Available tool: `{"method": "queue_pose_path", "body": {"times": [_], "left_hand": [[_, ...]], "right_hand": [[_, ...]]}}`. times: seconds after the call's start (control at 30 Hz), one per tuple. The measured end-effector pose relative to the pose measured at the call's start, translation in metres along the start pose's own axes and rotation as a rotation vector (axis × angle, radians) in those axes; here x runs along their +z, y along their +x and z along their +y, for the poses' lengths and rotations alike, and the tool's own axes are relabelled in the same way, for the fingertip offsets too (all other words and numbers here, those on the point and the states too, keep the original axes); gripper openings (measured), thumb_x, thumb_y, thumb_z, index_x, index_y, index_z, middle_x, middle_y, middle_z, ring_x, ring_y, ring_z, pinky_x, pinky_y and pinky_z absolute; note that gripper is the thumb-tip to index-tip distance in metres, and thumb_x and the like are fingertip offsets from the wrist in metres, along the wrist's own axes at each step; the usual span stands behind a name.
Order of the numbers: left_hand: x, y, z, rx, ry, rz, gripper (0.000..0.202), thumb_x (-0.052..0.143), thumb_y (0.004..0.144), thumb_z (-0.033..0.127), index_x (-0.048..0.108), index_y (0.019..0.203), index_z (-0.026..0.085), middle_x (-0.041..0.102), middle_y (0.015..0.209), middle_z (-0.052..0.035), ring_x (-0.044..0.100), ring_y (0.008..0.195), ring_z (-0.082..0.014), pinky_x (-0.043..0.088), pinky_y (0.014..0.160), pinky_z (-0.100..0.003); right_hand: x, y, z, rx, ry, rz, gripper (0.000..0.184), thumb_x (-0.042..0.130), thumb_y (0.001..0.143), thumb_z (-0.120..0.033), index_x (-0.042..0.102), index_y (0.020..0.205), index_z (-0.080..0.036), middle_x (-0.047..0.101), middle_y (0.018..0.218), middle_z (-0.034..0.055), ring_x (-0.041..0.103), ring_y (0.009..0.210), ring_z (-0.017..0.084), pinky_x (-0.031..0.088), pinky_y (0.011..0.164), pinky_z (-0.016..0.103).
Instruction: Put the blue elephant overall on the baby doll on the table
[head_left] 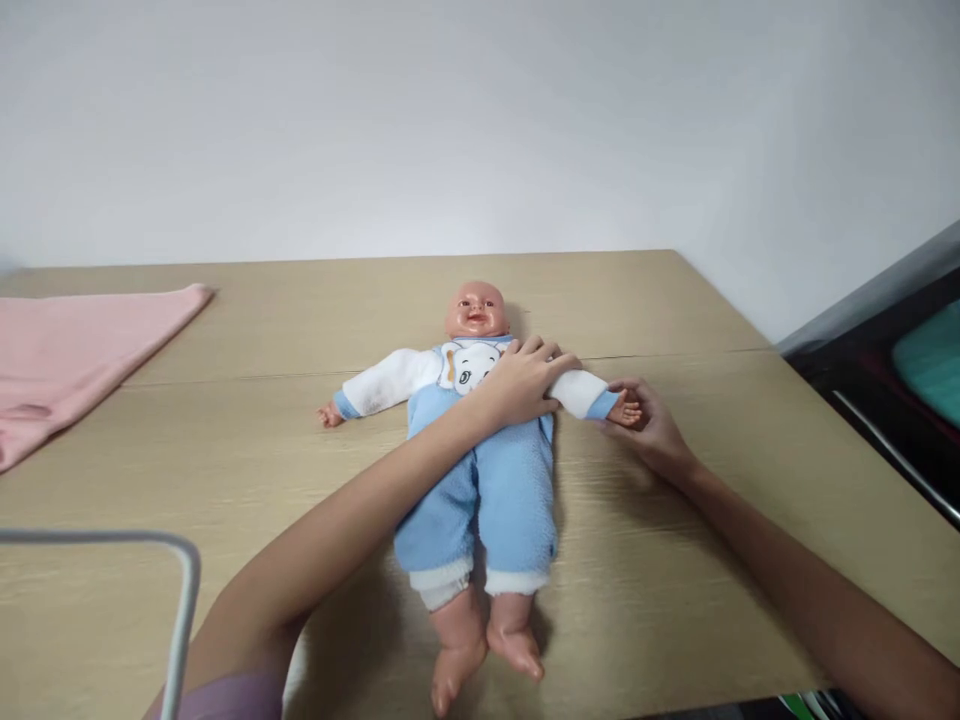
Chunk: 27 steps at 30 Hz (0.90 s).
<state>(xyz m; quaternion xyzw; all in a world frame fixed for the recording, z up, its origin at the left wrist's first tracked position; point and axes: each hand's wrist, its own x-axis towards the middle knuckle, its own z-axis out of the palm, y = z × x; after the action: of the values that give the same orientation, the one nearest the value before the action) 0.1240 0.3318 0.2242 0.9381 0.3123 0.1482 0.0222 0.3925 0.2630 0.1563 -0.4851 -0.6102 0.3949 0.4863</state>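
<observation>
A baby doll (480,470) in a blue and white romper lies face up on the wooden table (675,560), head away from me, arms spread. My left hand (525,385) reaches across its chest and closes around the doll's white sleeve near the shoulder on the right side. My right hand (649,425) pinches the doll's small hand and blue cuff at the end of that same arm.
A pink cloth (67,350) lies at the table's far left. A grey metal bar (180,600) curves in at the lower left. A dark shelf with a teal item (930,360) stands beyond the table's right edge. A white wall is behind.
</observation>
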Motion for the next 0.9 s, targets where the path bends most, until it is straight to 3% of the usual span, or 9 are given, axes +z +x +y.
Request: {"method": "queue_pose_path", "body": {"times": [0.13, 0.27, 0.47, 0.63, 0.9], "left_hand": [[-0.004, -0.003, 0.002, -0.022, 0.010, 0.027, 0.047, 0.065, 0.102, 0.032, 0.065, 0.148, 0.023, 0.071, 0.142, -0.0141, 0.060, 0.125, -0.0375, 0.049, 0.099, -0.053], [-0.007, -0.006, 0.003, -0.055, -0.038, 0.075, 0.049, 0.060, 0.100, 0.027, 0.065, 0.148, 0.022, 0.071, 0.144, -0.0136, 0.060, 0.121, -0.0367, 0.050, 0.095, -0.052], [-0.008, -0.008, -0.007, -0.049, -0.261, 0.235, 0.047, 0.062, 0.091, 0.025, 0.067, 0.138, 0.018, 0.075, 0.134, -0.0143, 0.062, 0.113, -0.0339, 0.050, 0.102, -0.050], [-0.004, -0.011, -0.019, -0.051, -0.477, 0.395, 0.048, 0.068, 0.083, 0.026, 0.067, 0.132, 0.021, 0.078, 0.132, -0.0118, 0.066, 0.113, -0.0331, 0.049, 0.106, -0.049], [-0.002, -0.019, -0.029, -0.194, -0.847, 0.555, 0.048, 0.081, 0.087, 0.041, 0.069, 0.130, 0.024, 0.076, 0.129, -0.0098, 0.070, 0.120, -0.0321, 0.055, 0.106, -0.046]], "right_hand": [[0.008, -0.007, -0.007, 0.002, 0.037, -0.015, 0.068, 0.103, 0.075, -0.049, 0.062, 0.125, -0.031, 0.072, 0.114, 0.0044, 0.074, 0.095, 0.023, 0.066, 0.084, 0.035], [0.009, -0.008, -0.008, 0.066, 0.072, -0.033, 0.077, 0.101, 0.079, -0.051, 0.054, 0.136, -0.031, 0.074, 0.111, 0.0050, 0.073, 0.094, 0.025, 0.065, 0.083, 0.038], [0.008, -0.006, 0.000, 0.143, -0.031, -0.156, 0.052, 0.095, 0.086, -0.059, 0.063, 0.109, -0.025, 0.068, 0.093, 0.0025, 0.070, 0.088, 0.024, 0.061, 0.085, 0.040], [0.007, -0.009, -0.006, 0.032, -0.168, -0.230, 0.039, 0.081, 0.101, -0.057, 0.071, 0.123, -0.026, 0.062, 0.089, -0.0002, 0.063, 0.082, 0.021, 0.054, 0.075, 0.035], [0.009, -0.008, -0.013, 0.011, -0.217, -0.226, 0.036, 0.075, 0.104, -0.060, 0.073, 0.115, -0.026, 0.073, 0.097, 0.0051, 0.068, 0.084, 0.023, 0.058, 0.076, 0.038]]}}
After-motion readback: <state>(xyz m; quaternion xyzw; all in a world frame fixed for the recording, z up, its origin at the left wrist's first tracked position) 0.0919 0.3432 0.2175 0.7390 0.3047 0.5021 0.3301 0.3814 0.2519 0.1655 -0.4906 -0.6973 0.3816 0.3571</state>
